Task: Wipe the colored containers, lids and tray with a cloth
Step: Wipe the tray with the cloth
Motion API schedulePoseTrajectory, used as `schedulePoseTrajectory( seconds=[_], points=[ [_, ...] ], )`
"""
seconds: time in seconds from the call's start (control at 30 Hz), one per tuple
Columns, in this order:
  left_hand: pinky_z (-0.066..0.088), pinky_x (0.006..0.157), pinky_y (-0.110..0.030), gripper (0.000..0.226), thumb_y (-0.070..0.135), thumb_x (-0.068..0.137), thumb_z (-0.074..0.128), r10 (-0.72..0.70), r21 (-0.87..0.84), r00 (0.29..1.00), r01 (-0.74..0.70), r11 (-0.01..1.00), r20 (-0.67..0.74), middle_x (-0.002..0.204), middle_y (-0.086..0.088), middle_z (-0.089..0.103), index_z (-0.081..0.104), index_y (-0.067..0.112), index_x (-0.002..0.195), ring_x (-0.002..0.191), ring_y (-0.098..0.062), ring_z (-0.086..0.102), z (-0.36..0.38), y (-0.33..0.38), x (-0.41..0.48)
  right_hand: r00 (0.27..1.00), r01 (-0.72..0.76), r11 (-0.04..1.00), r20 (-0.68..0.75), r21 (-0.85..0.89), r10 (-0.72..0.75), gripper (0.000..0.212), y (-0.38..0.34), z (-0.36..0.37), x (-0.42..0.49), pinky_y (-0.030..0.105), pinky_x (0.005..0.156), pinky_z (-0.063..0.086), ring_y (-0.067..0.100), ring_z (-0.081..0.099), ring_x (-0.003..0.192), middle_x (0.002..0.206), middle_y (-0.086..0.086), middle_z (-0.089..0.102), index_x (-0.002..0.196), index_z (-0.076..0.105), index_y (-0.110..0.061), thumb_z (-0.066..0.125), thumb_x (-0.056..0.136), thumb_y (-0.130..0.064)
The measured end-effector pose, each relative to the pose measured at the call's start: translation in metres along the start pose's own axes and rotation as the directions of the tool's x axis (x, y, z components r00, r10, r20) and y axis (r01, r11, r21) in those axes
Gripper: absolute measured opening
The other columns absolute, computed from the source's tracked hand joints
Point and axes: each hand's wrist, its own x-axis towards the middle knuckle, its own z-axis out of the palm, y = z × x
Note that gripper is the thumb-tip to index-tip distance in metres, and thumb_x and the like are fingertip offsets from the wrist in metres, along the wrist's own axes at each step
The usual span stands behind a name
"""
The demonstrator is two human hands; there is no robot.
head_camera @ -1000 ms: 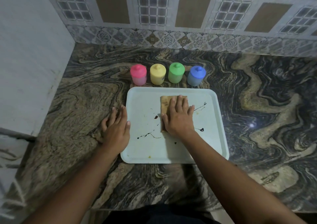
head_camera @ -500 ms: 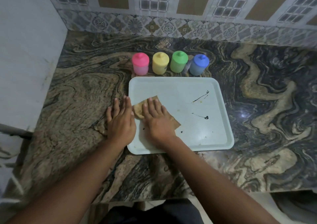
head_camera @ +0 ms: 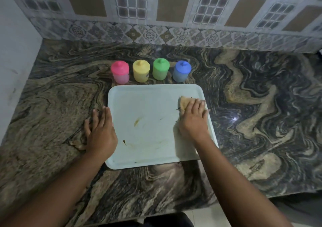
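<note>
The right hand (head_camera: 194, 120) is laid flat, fingers straight, on a tan cloth (head_camera: 183, 102), which is pressed against the tray (head_camera: 148, 99) by its right rim. The left hand (head_camera: 100, 131) is spread flat and relaxed, nothing grasped, on the counter (head_camera: 261, 105) at the tray's left rim. Brown smears are seen on the tray's floor. Behind the tray four lidded containers are lined up: pink (head_camera: 120, 72), yellow (head_camera: 141, 71), green (head_camera: 160, 69), blue (head_camera: 182, 71). A tiled wall (head_camera: 174, 5) is seen behind.
</note>
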Motion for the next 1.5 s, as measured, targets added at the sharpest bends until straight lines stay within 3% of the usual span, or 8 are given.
schedulePoseTrajectory(
  seconds=[0.17, 0.33, 0.47, 0.6, 0.83, 1.1, 1.37, 1.5],
  points=[
    [0.001, 0.120, -0.047, 0.062, 0.017, 0.102, 0.035, -0.012, -0.040, 0.999, 0.010, 0.999, -0.040, 0.166, 0.000, 0.014, 0.009, 0.015, 0.158, 0.154, -0.024, 0.002, 0.000, 0.000, -0.002, 0.966, 0.259, 0.966, -0.007, -0.017, -0.259, 0.066, -0.067, 0.015, 0.028, 0.053, 0.126, 0.005, 0.042, -0.005, 0.156, 0.168, 0.024, 0.000, 0.161, 0.008, -0.002, 0.029, 0.107, -0.034],
    [0.000, 0.121, -0.043, 0.060, 0.018, 0.102, 0.035, -0.038, -0.104, 0.998, 0.032, 0.994, -0.059, 0.164, -0.006, 0.023, 0.014, 0.013, 0.158, 0.154, -0.020, 0.006, -0.003, 0.003, -0.002, 0.750, 0.660, 0.751, 0.038, 0.017, -0.660, 0.061, -0.023, 0.034, -0.065, 0.049, 0.126, 0.016, 0.030, 0.009, 0.157, 0.169, 0.006, 0.016, 0.160, 0.027, -0.015, 0.039, 0.104, -0.037],
    [0.005, 0.120, -0.047, 0.064, 0.030, 0.095, 0.022, 0.008, -0.053, 0.998, -0.011, 0.999, -0.063, 0.163, -0.004, 0.026, 0.018, 0.015, 0.157, 0.153, -0.022, 0.010, 0.002, -0.005, -0.001, 0.949, 0.314, 0.947, -0.017, -0.067, -0.316, 0.065, 0.029, 0.015, -0.027, 0.062, 0.117, 0.031, 0.035, 0.017, 0.153, 0.165, 0.015, 0.018, 0.155, 0.033, -0.002, 0.029, 0.100, -0.037],
    [0.008, 0.120, -0.047, 0.065, 0.029, 0.094, 0.021, 0.010, -0.035, 0.997, -0.013, 0.999, -0.079, 0.161, -0.006, 0.029, 0.021, 0.012, 0.156, 0.153, -0.023, 0.013, 0.004, -0.007, 0.001, 0.999, -0.016, 1.000, 0.044, 0.016, 0.015, 0.066, -0.029, -0.013, 0.038, 0.053, 0.125, -0.001, 0.042, -0.010, 0.155, 0.166, 0.027, -0.011, 0.158, -0.001, 0.004, 0.023, 0.107, -0.031],
    [0.005, 0.122, -0.045, 0.061, 0.027, 0.098, 0.023, -0.032, -0.070, 0.995, 0.025, 0.997, -0.091, 0.160, -0.012, 0.030, 0.020, 0.010, 0.157, 0.153, -0.023, 0.014, 0.002, -0.001, -0.001, 0.806, 0.582, 0.805, 0.050, 0.111, -0.590, 0.061, -0.051, 0.022, -0.035, 0.045, 0.126, -0.006, 0.020, -0.014, 0.156, 0.170, 0.004, -0.004, 0.163, 0.011, -0.015, 0.028, 0.107, -0.034],
    [0.006, 0.120, -0.047, 0.063, 0.031, 0.096, 0.021, 0.011, -0.064, 0.996, -0.017, 0.998, -0.091, 0.161, -0.006, 0.030, 0.022, 0.012, 0.156, 0.152, -0.024, 0.015, 0.007, -0.007, 0.000, 0.996, -0.033, 0.999, -0.083, 0.012, 0.034, 0.084, -0.020, -0.020, 0.039, 0.058, 0.123, 0.021, 0.043, 0.018, 0.153, 0.164, 0.030, 0.018, 0.155, 0.016, 0.006, 0.060, 0.093, -0.029],
    [0.003, 0.121, -0.042, 0.063, 0.035, 0.097, 0.020, -0.025, -0.127, 0.993, 0.009, 0.992, -0.119, 0.160, -0.009, 0.031, 0.024, 0.012, 0.156, 0.153, -0.019, 0.012, 0.005, -0.003, -0.001, 0.763, 0.631, 0.768, 0.089, 0.113, -0.640, 0.061, -0.062, 0.024, -0.054, 0.046, 0.125, 0.005, 0.026, 0.005, 0.158, 0.170, 0.007, 0.015, 0.160, 0.026, -0.015, 0.028, 0.103, -0.037],
    [0.007, 0.120, -0.045, 0.061, 0.030, 0.097, 0.025, 0.005, -0.111, 0.991, -0.019, 0.994, -0.131, 0.158, -0.008, 0.036, 0.028, 0.011, 0.154, 0.152, -0.024, 0.017, 0.004, -0.004, -0.001, 0.933, 0.356, 0.934, 0.056, 0.017, -0.356, 0.075, -0.002, 0.005, -0.044, 0.058, 0.125, 0.015, 0.031, 0.010, 0.157, 0.168, 0.012, 0.016, 0.159, 0.026, -0.008, 0.009, 0.093, -0.038]
  ],
)
